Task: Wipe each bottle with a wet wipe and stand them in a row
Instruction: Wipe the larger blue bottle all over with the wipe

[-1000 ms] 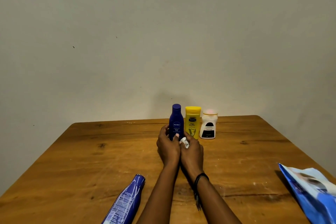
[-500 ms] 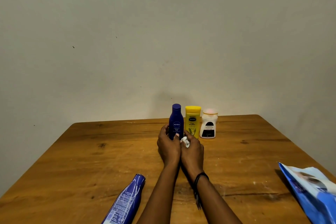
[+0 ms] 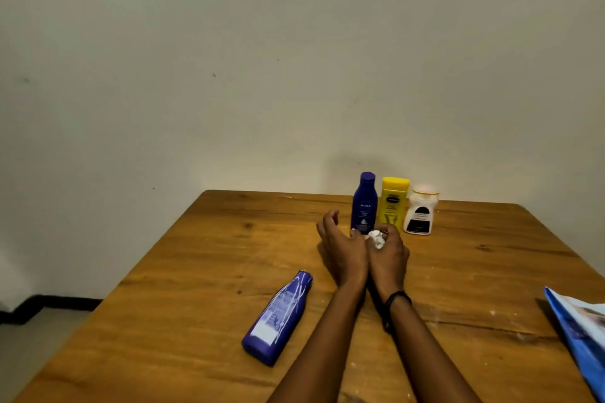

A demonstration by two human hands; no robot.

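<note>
Dark blue bottle, upright at the left end of the far row, seen just beyond the left hand. That hand's fingers are loosely curled and hold nothing. Its thumb lies close to the bottle's base, but contact cannot be told. The right hand, touching the left at the wrist, grips a crumpled wet wipe just near of the bottle's foot.

To the right of this bottle, a yellow bottle and a white bottle stand upright, the three close together in a line along the far edge of the table. A larger blue bottle lies on its side at near left, cap pointing away, with pale streaks along its body. A blue wipes pack lies at the near right edge.

Step in hand, as judged: the third bottle has been stood in the row and only the lying one remains. The next move calls for the free left hand to reach near-left, lift that bottle and present it to the wipe. It would then be stood left of the row without knocking its neighbours.
</note>
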